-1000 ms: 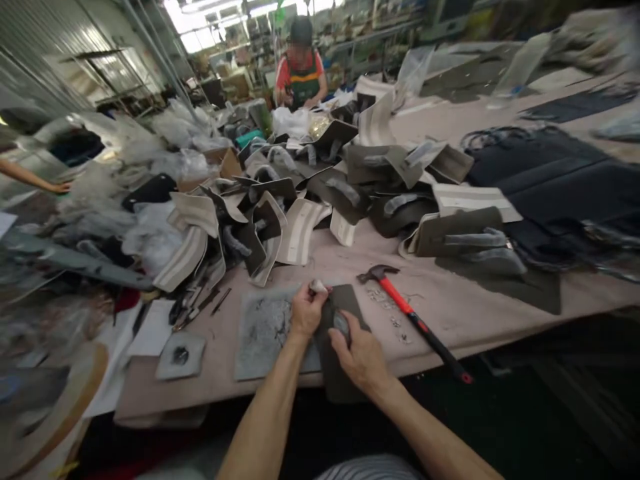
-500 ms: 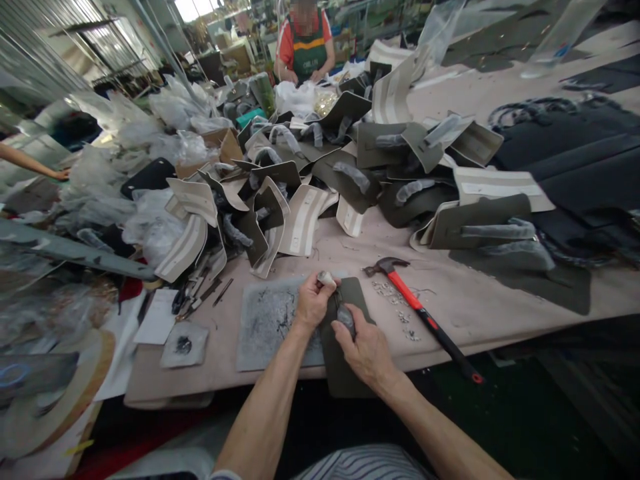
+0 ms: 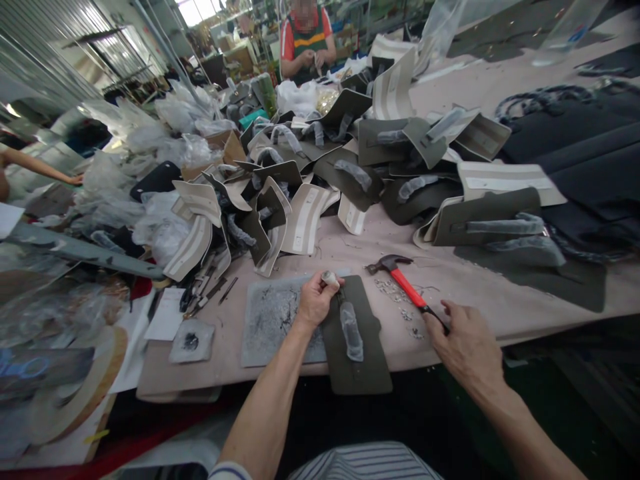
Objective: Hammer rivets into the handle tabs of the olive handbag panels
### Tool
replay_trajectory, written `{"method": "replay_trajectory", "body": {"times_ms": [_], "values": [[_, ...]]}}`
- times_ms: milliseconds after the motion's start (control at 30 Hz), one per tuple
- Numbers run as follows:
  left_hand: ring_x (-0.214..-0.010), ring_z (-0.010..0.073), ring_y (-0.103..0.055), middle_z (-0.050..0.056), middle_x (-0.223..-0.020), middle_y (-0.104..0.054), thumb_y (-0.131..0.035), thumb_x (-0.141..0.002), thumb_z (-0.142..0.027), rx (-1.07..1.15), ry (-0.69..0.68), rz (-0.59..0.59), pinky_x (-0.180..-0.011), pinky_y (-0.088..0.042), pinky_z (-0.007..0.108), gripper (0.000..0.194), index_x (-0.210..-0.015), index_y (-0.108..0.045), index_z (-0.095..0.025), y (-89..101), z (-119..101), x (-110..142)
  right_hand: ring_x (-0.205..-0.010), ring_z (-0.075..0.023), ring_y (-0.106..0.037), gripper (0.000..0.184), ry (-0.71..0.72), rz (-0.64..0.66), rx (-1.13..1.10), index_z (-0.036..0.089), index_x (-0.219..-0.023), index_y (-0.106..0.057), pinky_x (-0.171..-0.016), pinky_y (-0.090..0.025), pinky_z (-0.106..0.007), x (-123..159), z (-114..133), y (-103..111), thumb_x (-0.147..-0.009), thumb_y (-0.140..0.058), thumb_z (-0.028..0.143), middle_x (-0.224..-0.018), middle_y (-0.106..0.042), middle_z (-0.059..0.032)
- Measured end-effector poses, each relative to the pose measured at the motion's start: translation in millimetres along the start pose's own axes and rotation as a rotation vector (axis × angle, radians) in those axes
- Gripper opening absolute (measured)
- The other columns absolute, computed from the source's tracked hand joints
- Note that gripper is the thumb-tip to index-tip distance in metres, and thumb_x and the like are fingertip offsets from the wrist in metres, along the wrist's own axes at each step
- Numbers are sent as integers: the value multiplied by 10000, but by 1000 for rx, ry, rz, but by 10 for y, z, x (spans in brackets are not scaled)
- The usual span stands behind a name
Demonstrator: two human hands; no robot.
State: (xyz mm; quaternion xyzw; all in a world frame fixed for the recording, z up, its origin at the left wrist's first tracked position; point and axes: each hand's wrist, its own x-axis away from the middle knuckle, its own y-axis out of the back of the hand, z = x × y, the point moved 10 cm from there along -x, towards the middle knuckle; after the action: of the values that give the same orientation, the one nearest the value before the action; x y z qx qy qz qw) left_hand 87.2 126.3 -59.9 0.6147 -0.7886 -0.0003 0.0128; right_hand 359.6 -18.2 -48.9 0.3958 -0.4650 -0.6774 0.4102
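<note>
My left hand (image 3: 316, 300) is closed around a short tool with a pale, rounded top (image 3: 329, 277), held at the upper left of a dark olive panel (image 3: 367, 363). The tool's lower end is hidden by the fingers. On the panel lies a handle wrapped in clear plastic (image 3: 351, 332). Under the panel's left side is a scuffed grey board (image 3: 260, 333). To the right, my right hand (image 3: 467, 343) has its thumb and fingers around the black grip of a claw hammer (image 3: 407, 283); the hammer still lies on the table.
Small metal pieces (image 3: 400, 300) lie scattered left of the hammer. Olive panels with wrapped handles (image 3: 353, 175) are heaped across the back. Hand tools (image 3: 203, 293) and a small bag of dark bits (image 3: 191, 341) lie left. A co-worker (image 3: 307, 47) sits beyond the heap.
My right hand has let go of the wrapped handle and moved right onto the hammer's grip. My left hand stays with the pale-topped tool. The co-worker's hands have come up together.
</note>
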Motion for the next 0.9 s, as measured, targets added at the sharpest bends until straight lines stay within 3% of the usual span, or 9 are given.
{"method": "replay_trajectory", "body": {"times_ms": [133,267,367,433,500,600,700,800,900], "values": [[-878,183,-695,67,-923,-762,-678,-842,-223,-41,-23,-6,-851,-517,294,130,-950,-644,-159,0,-28,1,-865,-281,-605,380,19,203,77,126,-1171,-609,-695,-431,-359,2,-48,-186,-970,-451,408,-991,-612,-141],[-836,172,-682,58,-899,-753,-641,-845,-171,-139,-83,14,-811,-516,276,76,-919,-653,-162,-31,-100,8,-741,-230,-589,249,-96,425,-127,168,-1063,-597,-620,-374,-318,-54,-54,-354,-885,-535,331,-849,-624,-85],[-827,174,-679,51,-887,-744,-613,-846,-142,-216,-136,45,-794,-518,273,78,-908,-652,-169,-73,-159,27,-608,-173,-526,127,-348,704,-638,198,-875,-532,-543,-366,-279,34,21,-583,-788,-582,277,-664,-542,-7],[-833,177,-678,43,-879,-733,-594,-849,-132,-262,-179,75,-791,-520,273,88,-900,-650,-177,-109,-190,48,-537,-130,-476,153,-536,875,-1064,206,-880,-494,-491,-368,-249,156,239,-671,-767,-581,258,-666,-514,23],[-834,180,-676,36,-873,-724,-582,-851,-130,-307,-221,109,-787,-522,272,100,-900,-649,-185,-147,-201,69,-460,-89,-388,167,-672,946,-1306,209,-921,-480,-430,-321,-215,235,448,-636,-801,-573,279,-658,-461,57],[-822,178,-671,30,-876,-720,-579,-854,-140,-344,-248,143,-782,-524,272,118,-936,-645,-192,-173,-170,69,-393,-74,-273,223,-658,827,-1265,225,-886,-458,-371,-231,-204,184,575,-368,-917,-496,442,-597,-350,89],[-826,175,-665,26,-861,-713,-574,-854,-146,-324,-235,159,-795,-522,270,102,-921,-641,-185,-163,-120,32,-419,-109,-374,368,-296,517,-973,235,-844,-467,-399,-279,-238,-84,676,262,-942,-421,586,-577,-409,61],[-821,172,-658,21,-846,-708,-583,-852,-160,-304,-229,186,-804,-515,270,86,-909,-643,-180,-163,-112,0,-468,-140,-443,388,87,184,-609,237,-789,-470,-476,-298,-275,-226,877,956,-945,-401,585,-556,-473,21],[-808,171,-650,19,-838,-699,-571,-862,-170,-318,-247,237,-799,-506,270,91,-902,-652,-181,-195,-151,-2,-419,-150,-410,434,265,118,-420,247,-748,-434,-473,-238,-291,-203,1066,1167,-957,-347,618,-495,-450,21]]}}
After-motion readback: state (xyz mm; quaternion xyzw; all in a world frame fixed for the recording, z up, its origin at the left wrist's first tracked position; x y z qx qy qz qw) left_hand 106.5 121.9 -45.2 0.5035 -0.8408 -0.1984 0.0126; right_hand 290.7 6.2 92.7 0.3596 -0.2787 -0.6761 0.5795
